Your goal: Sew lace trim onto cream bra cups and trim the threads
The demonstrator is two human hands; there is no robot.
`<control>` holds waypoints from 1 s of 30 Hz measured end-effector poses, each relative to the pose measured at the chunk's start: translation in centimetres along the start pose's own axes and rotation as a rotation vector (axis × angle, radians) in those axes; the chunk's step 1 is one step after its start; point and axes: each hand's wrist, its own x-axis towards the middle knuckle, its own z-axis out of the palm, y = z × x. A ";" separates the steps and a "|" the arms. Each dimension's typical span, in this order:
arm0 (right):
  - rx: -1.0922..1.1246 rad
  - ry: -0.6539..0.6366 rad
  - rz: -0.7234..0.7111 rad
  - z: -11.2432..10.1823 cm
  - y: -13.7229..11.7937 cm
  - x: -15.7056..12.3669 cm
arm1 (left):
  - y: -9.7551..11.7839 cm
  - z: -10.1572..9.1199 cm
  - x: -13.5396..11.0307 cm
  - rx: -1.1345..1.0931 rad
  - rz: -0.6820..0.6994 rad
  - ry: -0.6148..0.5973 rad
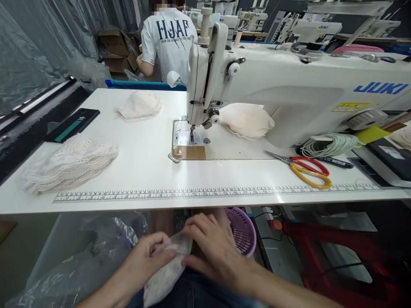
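Below the table edge, over my lap, I see a piece of thin white fabric [165, 273]. My left hand [146, 259] pinches its upper left part between thumb and fingers. From the other side, my right hand [213, 246] has its fingers over the fabric's upper right edge with the thumb beneath; it looks slightly blurred. The fabric's lower end hangs toward my legs. Above, on the tabletop, stands a white sewing machine [289, 81], with no fabric under its needle [192, 134].
A stack of lacy fabric [70, 164] and a smaller fabric pile [139, 106] lie left; another fabric piece [247, 119] sits under the machine arm. Scissors [308, 171] and coiled cord [329, 144] lie right. Below are a purple basket [242, 231] and plastic bag [83, 273]. A person [170, 40] is behind.
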 end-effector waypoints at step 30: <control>1.119 -0.171 0.486 1.4 2.1 -0.8 | -0.7 -0.2 0.4 0.399 0.196 -0.149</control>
